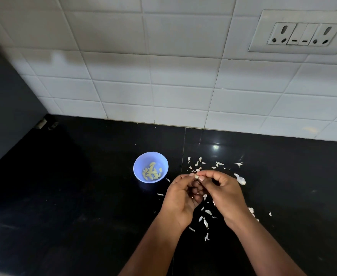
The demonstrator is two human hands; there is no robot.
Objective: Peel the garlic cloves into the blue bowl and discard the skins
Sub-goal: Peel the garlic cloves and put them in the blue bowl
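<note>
Pale and papery-skinned, a small garlic clove (196, 177) was pinched between the fingertips of the left hand (180, 198) and right hand (222, 193) above the black counter (84, 196). Peeled yellowish cloves (152, 172) lay in the blue bowl (150, 167) just left; white skins (204, 222) lay scattered around.

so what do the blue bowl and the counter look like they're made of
The blue bowl looks like matte plastic: even pale colour, thin rim, no sharp highlights. The counter looks like polished black stone, perhaps granite: it mirrors a light and has a straight slab seam.
</note>
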